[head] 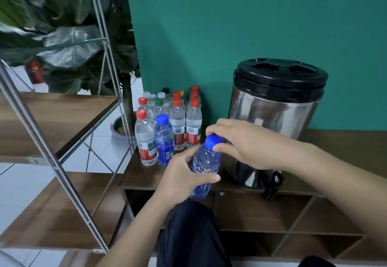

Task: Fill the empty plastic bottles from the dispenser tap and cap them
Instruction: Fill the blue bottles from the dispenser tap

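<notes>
While hands (211, 155) hide bottle (206, 162), tap (272, 185) half-covered

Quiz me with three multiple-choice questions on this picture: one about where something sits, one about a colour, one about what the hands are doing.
1. Where does the black tap of the shiny steel dispenser sit?
A. At the dispenser's bottom front
B. On its black lid
C. On the teal wall

2. What colour is the cap of the clear plastic bottle being held?
A. Red
B. Blue
C. Green

3. What does the right hand do?
A. Lies flat on the wooden counter
B. Presses the tap
C. Holds the cap in its grip

Answers: 1 A, the tap juts out below the drum; 2 B, it shows blue between the fingers; 3 C, while the left hand holds the bottle's body.
</notes>
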